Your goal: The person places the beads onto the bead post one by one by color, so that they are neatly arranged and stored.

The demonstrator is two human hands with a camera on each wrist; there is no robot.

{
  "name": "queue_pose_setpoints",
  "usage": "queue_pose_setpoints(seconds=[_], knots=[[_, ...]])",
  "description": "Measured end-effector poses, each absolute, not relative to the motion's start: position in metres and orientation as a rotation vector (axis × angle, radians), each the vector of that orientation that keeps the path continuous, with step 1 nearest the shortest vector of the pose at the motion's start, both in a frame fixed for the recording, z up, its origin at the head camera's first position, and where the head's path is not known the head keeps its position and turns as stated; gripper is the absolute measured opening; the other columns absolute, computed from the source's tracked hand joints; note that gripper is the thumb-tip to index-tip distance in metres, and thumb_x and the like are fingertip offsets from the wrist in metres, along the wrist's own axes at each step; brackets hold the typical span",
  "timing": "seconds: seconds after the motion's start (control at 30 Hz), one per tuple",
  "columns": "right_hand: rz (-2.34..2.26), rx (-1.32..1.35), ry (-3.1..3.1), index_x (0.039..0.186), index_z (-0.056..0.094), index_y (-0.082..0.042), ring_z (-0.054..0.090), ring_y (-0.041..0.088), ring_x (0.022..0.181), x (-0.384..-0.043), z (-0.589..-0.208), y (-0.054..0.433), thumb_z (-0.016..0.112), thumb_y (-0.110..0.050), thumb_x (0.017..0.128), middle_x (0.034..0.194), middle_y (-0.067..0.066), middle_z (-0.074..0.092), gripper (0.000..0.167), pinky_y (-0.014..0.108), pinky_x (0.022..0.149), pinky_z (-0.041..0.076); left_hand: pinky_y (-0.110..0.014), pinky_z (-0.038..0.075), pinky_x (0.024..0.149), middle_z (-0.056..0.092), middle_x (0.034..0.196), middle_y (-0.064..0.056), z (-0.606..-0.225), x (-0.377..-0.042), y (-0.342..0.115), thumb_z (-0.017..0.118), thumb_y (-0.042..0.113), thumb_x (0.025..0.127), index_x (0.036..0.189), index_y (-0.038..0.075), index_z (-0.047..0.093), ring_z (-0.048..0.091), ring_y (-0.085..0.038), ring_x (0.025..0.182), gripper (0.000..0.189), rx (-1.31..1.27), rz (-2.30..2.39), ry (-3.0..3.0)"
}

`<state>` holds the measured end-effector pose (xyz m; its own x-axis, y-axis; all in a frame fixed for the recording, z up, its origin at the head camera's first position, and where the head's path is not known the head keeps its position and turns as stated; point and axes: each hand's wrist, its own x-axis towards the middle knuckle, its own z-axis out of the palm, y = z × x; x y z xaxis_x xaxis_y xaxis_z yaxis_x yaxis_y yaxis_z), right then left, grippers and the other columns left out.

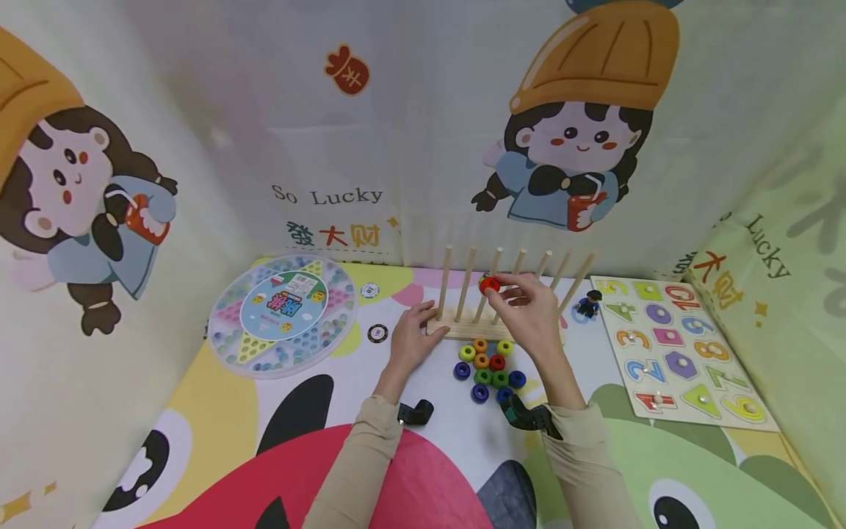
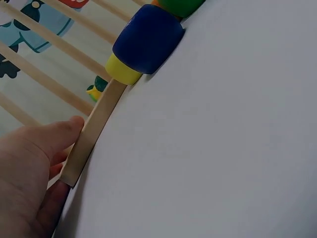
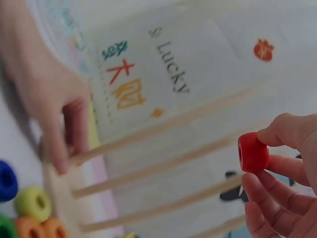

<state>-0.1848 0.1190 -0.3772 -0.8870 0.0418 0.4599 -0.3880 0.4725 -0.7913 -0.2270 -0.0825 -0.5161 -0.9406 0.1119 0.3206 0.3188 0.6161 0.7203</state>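
Observation:
My right hand pinches a red bead between thumb and fingers, up near the tops of the pegs. In the head view the bead overlaps the third peg from the left; its hole shows in the right wrist view. My left hand grips the left end of a wooden peg rack, thumb on the near side. The rack has several upright bare pegs along its base. Just in front of it lie several loose beads: blue, yellow, orange, green and one red.
A round marble game board lies at the left, with two chips between it and the rack. Right of the rack stand a small toy figure and a number puzzle board. A printed cloth wall rises close behind.

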Motion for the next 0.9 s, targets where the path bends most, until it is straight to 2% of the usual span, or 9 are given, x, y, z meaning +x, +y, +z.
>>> queue_pose_setpoints(seconds=[0.13, 0.3, 0.43, 0.53, 0.7, 0.9], knots=[[1.368, 0.342, -2.291, 0.108, 0.073, 0.002, 0.068, 0.027, 0.08, -0.19, -0.362, 0.107, 0.075, -0.011, 0.086, 0.099, 0.015, 0.068, 0.025, 0.019, 0.07, 0.054, -0.032, 0.054, 0.086, 0.059, 0.136, -0.006, -0.516, -0.228, -0.083, 0.078, 0.029, 0.085, 0.122, 0.004, 0.069, 0.06, -0.024, 0.111, 0.045, -0.339, -1.232, -2.616], [1.371, 0.387, -2.28, 0.11, 0.073, 0.002, 0.068, 0.027, 0.081, -0.195, -0.35, 0.094, 0.074, -0.01, 0.087, 0.1, 0.015, 0.068, 0.026, 0.016, 0.07, 0.052, -0.032, 0.054, 0.087, 0.058, 0.138, -0.006, -0.516, -0.228, -0.082, 0.078, 0.03, 0.086, 0.124, 0.006, 0.069, 0.06, -0.024, 0.111, 0.046, -0.329, -1.219, -2.643], [1.366, 0.402, -2.272, 0.11, 0.073, 0.001, 0.067, 0.025, 0.081, -0.198, -0.342, 0.086, 0.074, -0.012, 0.088, 0.101, 0.014, 0.068, 0.026, 0.027, 0.073, 0.055, -0.033, 0.054, 0.086, 0.058, 0.138, -0.006, -0.515, -0.227, -0.082, 0.077, 0.032, 0.086, 0.124, 0.006, 0.069, 0.06, -0.024, 0.11, 0.047, -0.334, -1.215, -2.644], [1.354, 0.401, -2.269, 0.111, 0.073, 0.001, 0.067, 0.025, 0.08, -0.2, -0.337, 0.081, 0.074, -0.013, 0.088, 0.102, 0.014, 0.068, 0.027, 0.029, 0.072, 0.055, -0.034, 0.054, 0.086, 0.058, 0.137, -0.007, -0.515, -0.226, -0.082, 0.077, 0.032, 0.086, 0.123, 0.006, 0.069, 0.06, -0.025, 0.11, 0.046, -0.346, -1.21, -2.631], [1.29, 0.389, -2.273, 0.11, 0.073, 0.002, 0.068, 0.026, 0.077, -0.206, -0.326, 0.072, 0.073, -0.013, 0.088, 0.1, 0.014, 0.068, 0.027, 0.022, 0.064, 0.052, -0.035, 0.053, 0.089, 0.058, 0.136, -0.008, -0.514, -0.227, -0.082, 0.078, 0.031, 0.086, 0.122, 0.004, 0.069, 0.059, -0.026, 0.114, 0.046, -0.353, -1.207, -2.619], [1.152, 0.357, -2.328, 0.11, 0.073, 0.002, 0.067, 0.027, 0.073, -0.211, -0.32, 0.062, 0.072, -0.017, 0.089, 0.104, 0.015, 0.069, 0.028, 0.03, 0.056, 0.049, -0.034, 0.054, 0.09, 0.058, 0.136, -0.008, -0.512, -0.226, -0.082, 0.078, 0.03, 0.086, 0.124, 0.001, 0.067, 0.058, -0.026, 0.116, 0.05, -0.329, -1.241, -2.617]])
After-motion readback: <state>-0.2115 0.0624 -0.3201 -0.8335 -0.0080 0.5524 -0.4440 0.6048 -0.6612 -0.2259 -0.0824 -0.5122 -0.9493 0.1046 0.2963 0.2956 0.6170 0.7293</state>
